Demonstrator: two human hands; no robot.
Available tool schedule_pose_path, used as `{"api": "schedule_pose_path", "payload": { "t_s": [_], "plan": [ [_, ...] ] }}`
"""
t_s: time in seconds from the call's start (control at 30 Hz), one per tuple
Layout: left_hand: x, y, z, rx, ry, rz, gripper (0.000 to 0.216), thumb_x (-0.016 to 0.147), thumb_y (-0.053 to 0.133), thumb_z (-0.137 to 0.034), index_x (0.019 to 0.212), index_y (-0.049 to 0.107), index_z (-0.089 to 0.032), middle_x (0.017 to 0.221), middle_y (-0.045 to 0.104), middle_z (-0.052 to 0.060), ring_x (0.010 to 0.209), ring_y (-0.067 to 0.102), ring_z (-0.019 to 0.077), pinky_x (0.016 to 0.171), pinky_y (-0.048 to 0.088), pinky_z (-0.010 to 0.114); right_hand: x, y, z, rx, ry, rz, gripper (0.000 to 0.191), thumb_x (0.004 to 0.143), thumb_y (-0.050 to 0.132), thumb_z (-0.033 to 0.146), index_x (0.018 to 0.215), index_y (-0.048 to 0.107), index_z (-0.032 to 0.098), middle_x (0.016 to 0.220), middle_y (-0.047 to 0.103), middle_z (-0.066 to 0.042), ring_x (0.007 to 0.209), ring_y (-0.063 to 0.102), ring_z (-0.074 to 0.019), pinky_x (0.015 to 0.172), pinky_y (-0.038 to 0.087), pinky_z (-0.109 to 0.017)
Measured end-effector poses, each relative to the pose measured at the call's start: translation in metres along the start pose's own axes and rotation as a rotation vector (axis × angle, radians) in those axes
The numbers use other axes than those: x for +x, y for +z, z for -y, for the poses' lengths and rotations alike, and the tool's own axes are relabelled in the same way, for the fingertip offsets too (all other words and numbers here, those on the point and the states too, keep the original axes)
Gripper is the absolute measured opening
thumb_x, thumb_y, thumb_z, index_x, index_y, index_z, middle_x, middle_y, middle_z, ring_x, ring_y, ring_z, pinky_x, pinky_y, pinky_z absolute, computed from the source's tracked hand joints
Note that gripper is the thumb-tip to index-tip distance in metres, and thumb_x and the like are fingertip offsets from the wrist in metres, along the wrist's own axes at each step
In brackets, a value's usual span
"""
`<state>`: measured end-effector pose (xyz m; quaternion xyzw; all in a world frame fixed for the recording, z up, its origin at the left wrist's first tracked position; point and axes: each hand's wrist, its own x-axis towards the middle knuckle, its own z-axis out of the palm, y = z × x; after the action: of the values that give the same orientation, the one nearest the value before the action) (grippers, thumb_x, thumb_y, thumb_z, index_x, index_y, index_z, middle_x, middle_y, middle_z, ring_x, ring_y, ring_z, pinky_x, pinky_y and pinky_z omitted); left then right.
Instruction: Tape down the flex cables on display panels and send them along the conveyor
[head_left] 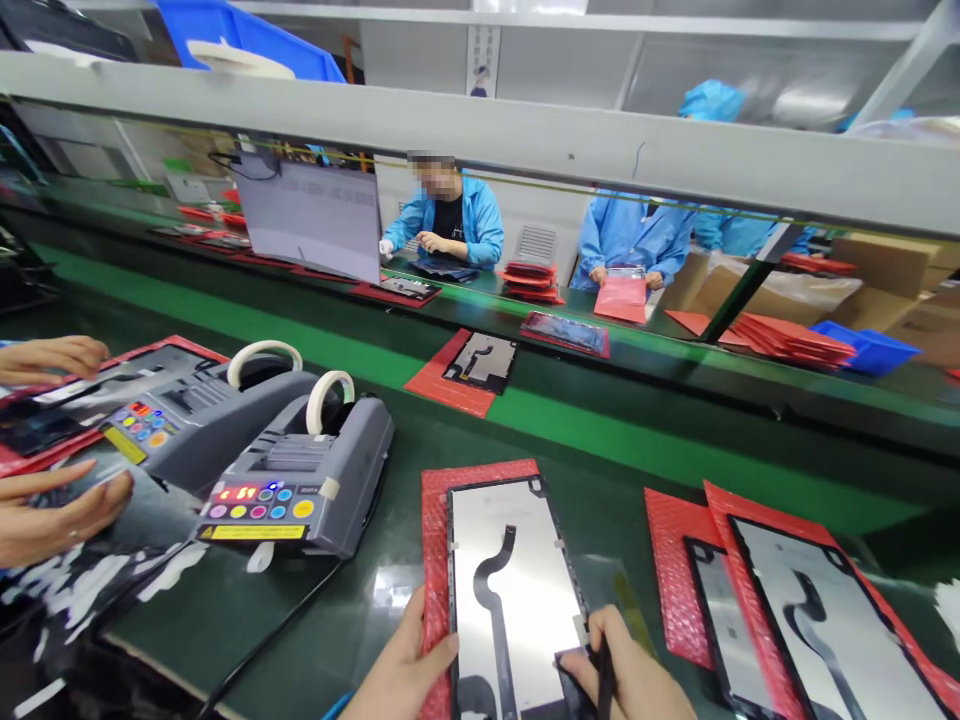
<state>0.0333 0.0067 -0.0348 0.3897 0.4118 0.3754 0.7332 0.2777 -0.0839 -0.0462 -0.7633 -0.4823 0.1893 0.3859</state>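
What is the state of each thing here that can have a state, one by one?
left hand: gripping the red bubble sheet at its left edge.
right hand: closed on a thin dark tool, over the panel.
panel: flat on the sheet, back side up.
near tape dispenser: on, display lit, roll loaded.
right panels: flat, overlapping, on red sheets.

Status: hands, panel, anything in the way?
Left hand grips red bubble wrap edge. Right hand holds dark tool on display panel. Tape dispenser left, second panel right, both apart.
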Motion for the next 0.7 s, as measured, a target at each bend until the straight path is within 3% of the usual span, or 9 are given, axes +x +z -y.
{"api": "schedule_pose_path", "payload": {
  "t_s": [0.07, 0.17, 0.3, 0.4, 0.5, 0.7],
  "plan": [
    [0.002, -0.007, 0.009, 0.226, 0.091, -0.032, 0.076, 0.081, 0.077, -0.060, 0.144, 0.058, -0.021, 0.151, 0.057, 0.012, 0.146, 0.042, 0.0381, 0.124, 0.027, 0.049, 0.009, -0.020, 0.000, 0.001, -0.007, -0.093, 0.043, 0.087, 0.054, 0.074, 0.080, 0.058, 0.031, 0.063, 0.061, 0.004, 0.052, 0.056, -0.0202, 0.055, 0.043, -0.030],
    [-0.008, -0.014, 0.016, 0.527, 0.231, -0.077, 0.064, 0.096, 0.062, -0.051, 0.152, 0.050, -0.024, 0.157, 0.050, 0.010, 0.149, 0.036, 0.0363, 0.123, 0.025, 0.051, 0.021, -0.045, -0.010, 0.240, 0.060, -0.213, 0.045, 0.093, 0.049, 0.070, 0.096, 0.065, 0.028, 0.056, 0.055, 0.005, 0.045, 0.050, -0.0173, 0.047, 0.042, -0.028],
    [-0.026, -0.016, 0.012, 0.955, 0.569, -0.087, 0.064, 0.103, 0.049, -0.029, 0.163, 0.026, -0.033, 0.169, 0.027, 0.005, 0.153, 0.027, 0.0323, 0.119, 0.033, 0.050, 0.029, -0.054, -0.036, 0.451, 0.139, -0.176, 0.048, 0.083, 0.067, 0.070, 0.093, 0.059, 0.024, 0.052, 0.057, 0.007, 0.036, 0.047, -0.0131, 0.039, 0.040, -0.025],
    [-0.025, -0.016, 0.008, 1.270, 0.758, 0.003, 0.070, 0.101, 0.051, -0.022, 0.163, 0.023, -0.034, 0.165, 0.035, 0.004, 0.150, 0.035, 0.0322, 0.115, 0.044, 0.046, 0.030, -0.050, -0.047, 0.398, 0.189, -0.086, 0.048, 0.076, 0.076, 0.068, 0.085, 0.059, 0.024, 0.052, 0.060, 0.005, 0.036, 0.054, -0.0145, 0.040, 0.046, -0.027],
    [-0.017, -0.015, 0.007, 1.480, 0.899, 0.119, 0.075, 0.097, 0.056, -0.022, 0.163, 0.024, -0.034, 0.158, 0.048, 0.001, 0.140, 0.052, 0.0298, 0.117, 0.042, 0.044, 0.032, -0.046, -0.046, 0.411, 0.219, -0.093, 0.048, 0.075, 0.077, 0.067, 0.084, 0.061, 0.023, 0.057, 0.064, 0.004, 0.040, 0.059, -0.0157, 0.044, 0.051, -0.028],
    [-0.013, -0.012, 0.007, 1.505, 0.917, 0.146, 0.076, 0.096, 0.057, -0.025, 0.164, 0.022, -0.030, 0.156, 0.051, 0.001, 0.134, 0.059, 0.0261, 0.122, 0.031, 0.040, 0.033, -0.044, -0.037, 0.409, 0.261, -0.129, 0.046, 0.075, 0.079, 0.063, 0.083, 0.060, 0.022, 0.064, 0.068, 0.002, 0.044, 0.064, -0.0167, 0.046, 0.055, -0.030]
  ]
}}
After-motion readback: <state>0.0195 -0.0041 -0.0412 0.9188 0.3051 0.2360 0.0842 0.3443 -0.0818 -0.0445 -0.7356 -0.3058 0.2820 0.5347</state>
